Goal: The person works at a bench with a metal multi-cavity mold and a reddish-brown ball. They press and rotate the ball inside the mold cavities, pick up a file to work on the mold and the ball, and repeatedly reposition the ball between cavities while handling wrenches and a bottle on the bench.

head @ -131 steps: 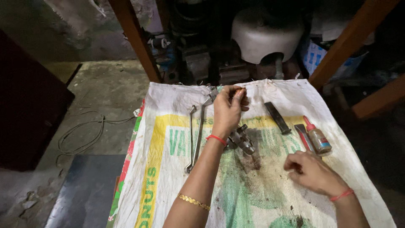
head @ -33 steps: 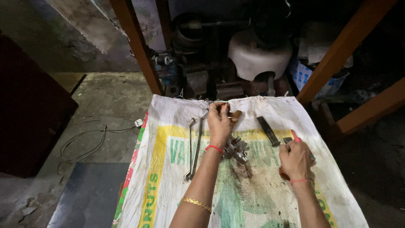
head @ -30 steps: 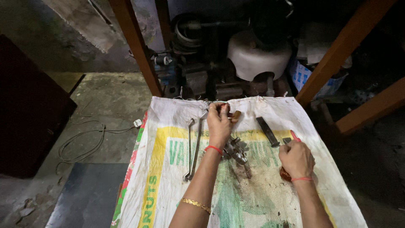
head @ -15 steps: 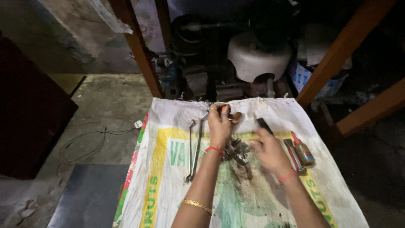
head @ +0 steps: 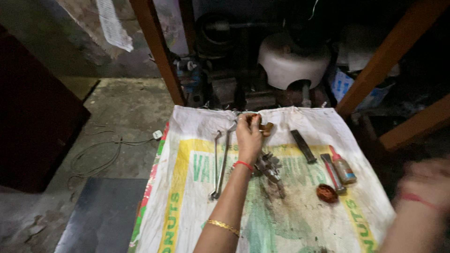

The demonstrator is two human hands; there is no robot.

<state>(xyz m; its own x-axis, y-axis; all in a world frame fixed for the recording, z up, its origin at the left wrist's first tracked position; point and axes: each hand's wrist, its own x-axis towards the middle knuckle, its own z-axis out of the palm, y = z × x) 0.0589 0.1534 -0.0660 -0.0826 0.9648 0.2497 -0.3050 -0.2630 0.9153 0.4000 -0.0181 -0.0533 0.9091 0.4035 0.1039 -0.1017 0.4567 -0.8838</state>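
Note:
My left hand (head: 248, 138) reaches to the far edge of a white printed sack (head: 187, 220) and is closed around a small tool with a wooden handle (head: 267, 127). Just right of my wrist lies a greasy metal part (head: 270, 168). Two long spanners (head: 219, 164) lie side by side left of that arm. My right hand (head: 424, 189) is a blur past the sack's right edge, and I cannot make out its fingers or anything in it.
A black bar (head: 303, 146), a red-handled tool (head: 332, 172), a small tube (head: 344, 167) and a round brown object (head: 326, 193) lie on the sack's right half. Machine parts and a white housing (head: 290, 63) crowd the back between wooden legs (head: 157, 51). A cable (head: 101, 157) trails on the floor to the left.
My right hand has swung from the middle of the sack, near the metal part, out past its right edge. The round brown object now shows. My left hand has stayed put.

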